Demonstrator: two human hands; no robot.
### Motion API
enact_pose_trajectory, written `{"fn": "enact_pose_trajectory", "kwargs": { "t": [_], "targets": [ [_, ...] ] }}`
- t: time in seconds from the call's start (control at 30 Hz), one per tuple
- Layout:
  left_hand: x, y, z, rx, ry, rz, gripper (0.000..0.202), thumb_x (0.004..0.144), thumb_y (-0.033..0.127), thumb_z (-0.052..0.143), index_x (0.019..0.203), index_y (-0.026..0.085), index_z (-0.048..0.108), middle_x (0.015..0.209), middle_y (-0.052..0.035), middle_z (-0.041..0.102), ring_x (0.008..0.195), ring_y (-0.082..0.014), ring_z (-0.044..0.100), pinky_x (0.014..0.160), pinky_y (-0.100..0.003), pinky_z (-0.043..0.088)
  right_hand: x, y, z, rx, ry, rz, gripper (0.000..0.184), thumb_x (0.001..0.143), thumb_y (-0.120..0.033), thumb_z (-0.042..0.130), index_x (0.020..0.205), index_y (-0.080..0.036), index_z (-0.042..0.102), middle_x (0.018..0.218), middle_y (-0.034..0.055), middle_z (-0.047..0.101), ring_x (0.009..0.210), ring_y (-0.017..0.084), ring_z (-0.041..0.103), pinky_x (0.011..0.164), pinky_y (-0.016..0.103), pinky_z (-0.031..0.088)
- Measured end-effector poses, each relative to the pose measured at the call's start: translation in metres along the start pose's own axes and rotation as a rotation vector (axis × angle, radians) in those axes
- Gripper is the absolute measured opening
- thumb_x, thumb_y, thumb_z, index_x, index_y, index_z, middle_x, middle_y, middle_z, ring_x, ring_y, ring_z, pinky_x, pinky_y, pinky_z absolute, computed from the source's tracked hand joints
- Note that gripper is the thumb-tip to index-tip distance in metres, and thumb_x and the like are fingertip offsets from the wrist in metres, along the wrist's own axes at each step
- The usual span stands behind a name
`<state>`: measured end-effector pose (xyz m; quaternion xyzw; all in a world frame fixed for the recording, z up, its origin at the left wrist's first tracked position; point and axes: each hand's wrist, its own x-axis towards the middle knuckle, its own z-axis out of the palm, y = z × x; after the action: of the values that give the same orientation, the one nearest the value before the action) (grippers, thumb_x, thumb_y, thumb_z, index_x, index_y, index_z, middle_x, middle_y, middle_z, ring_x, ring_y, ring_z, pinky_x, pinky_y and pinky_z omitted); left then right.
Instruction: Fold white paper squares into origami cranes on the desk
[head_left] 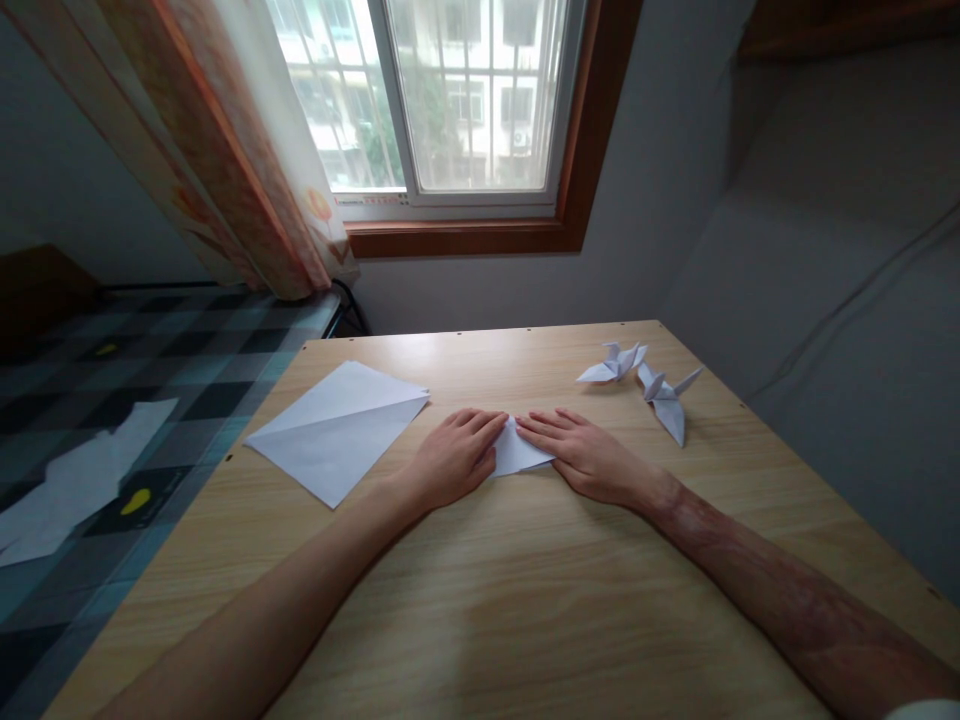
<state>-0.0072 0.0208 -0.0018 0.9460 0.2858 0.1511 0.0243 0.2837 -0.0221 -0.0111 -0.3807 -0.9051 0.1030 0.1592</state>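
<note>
A small folded piece of white paper point(519, 455) lies on the wooden table between my two hands, with its top point near my fingertips. My left hand point(463, 452) rests over its left side, fingers stretched forward and close together, thumb beside the paper. Over the right side lies my right hand point(589, 452), palm down and fingers stretched flat, slightly spread. Both hands press on the paper and cover its side corners. Beyond my right hand sit two folded paper cranes, one farther back point(613, 364) and one nearer the right edge point(665, 398).
A larger white paper sheet point(337, 430) with a diagonal crease lies left of my hands on the table point(525, 600). White paper scraps point(82, 485) rest on a checkered bed point(202, 340) at the left. A window point(472, 100) and curtain point(217, 150) are behind.
</note>
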Motion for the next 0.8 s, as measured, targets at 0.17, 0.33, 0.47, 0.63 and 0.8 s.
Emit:
{"fn": "enact_pose_trajectory", "kwargs": {
  "t": [0.17, 0.33, 0.47, 0.63, 0.8],
  "targets": [
    [0.0003, -0.0008, 0.0013, 0.028, -0.039, 0.016, 0.057, 0.108, 0.023, 0.050, 0.164, 0.016, 0.049, 0.152, -0.0159, 0.064, 0.140, -0.0308, 0.059, 0.123, -0.049, 0.048, -0.0002, 0.0001, -0.0040, -0.040, -0.075, 0.009, 0.074, 0.106, -0.011, 0.046, 0.176, -0.031, 0.032, 0.179, 0.0052, 0.038, 0.167, 0.027, 0.035, 0.137, 0.056, 0.029],
    [0.0007, -0.0017, 0.0021, 0.038, -0.068, 0.009, 0.056, 0.109, 0.025, 0.048, 0.164, 0.016, 0.050, 0.153, -0.0160, 0.062, 0.140, -0.0312, 0.057, 0.124, -0.048, 0.046, -0.0010, 0.0008, -0.0051, -0.035, -0.078, -0.001, 0.074, 0.106, -0.012, 0.047, 0.175, -0.034, 0.032, 0.180, 0.0035, 0.037, 0.167, 0.027, 0.036, 0.137, 0.057, 0.028],
    [0.0008, -0.0014, 0.0016, 0.037, -0.062, 0.016, 0.057, 0.109, 0.026, 0.047, 0.165, 0.017, 0.049, 0.153, -0.0160, 0.062, 0.140, -0.0311, 0.056, 0.124, -0.048, 0.047, -0.0018, 0.0005, -0.0059, -0.006, -0.062, -0.005, 0.074, 0.107, -0.013, 0.048, 0.176, -0.036, 0.031, 0.179, 0.0036, 0.038, 0.166, 0.028, 0.037, 0.137, 0.058, 0.028],
    [0.0010, -0.0005, 0.0007, 0.045, -0.074, 0.007, 0.057, 0.109, 0.025, 0.048, 0.165, 0.016, 0.050, 0.154, -0.0162, 0.062, 0.140, -0.0313, 0.057, 0.124, -0.048, 0.046, -0.0028, -0.0007, -0.0081, 0.013, -0.071, -0.016, 0.069, 0.111, -0.019, 0.047, 0.175, -0.038, 0.031, 0.179, 0.0017, 0.038, 0.167, 0.028, 0.035, 0.137, 0.059, 0.027],
    [0.0004, -0.0013, 0.0011, 0.034, -0.081, -0.003, 0.058, 0.108, 0.025, 0.048, 0.166, 0.017, 0.049, 0.162, -0.0146, 0.057, 0.143, -0.0310, 0.056, 0.127, -0.049, 0.044, -0.0030, -0.0009, -0.0084, 0.028, -0.069, -0.019, 0.067, 0.113, -0.020, 0.047, 0.175, -0.039, 0.031, 0.179, 0.0018, 0.039, 0.167, 0.027, 0.035, 0.138, 0.059, 0.027]
  ]
}}
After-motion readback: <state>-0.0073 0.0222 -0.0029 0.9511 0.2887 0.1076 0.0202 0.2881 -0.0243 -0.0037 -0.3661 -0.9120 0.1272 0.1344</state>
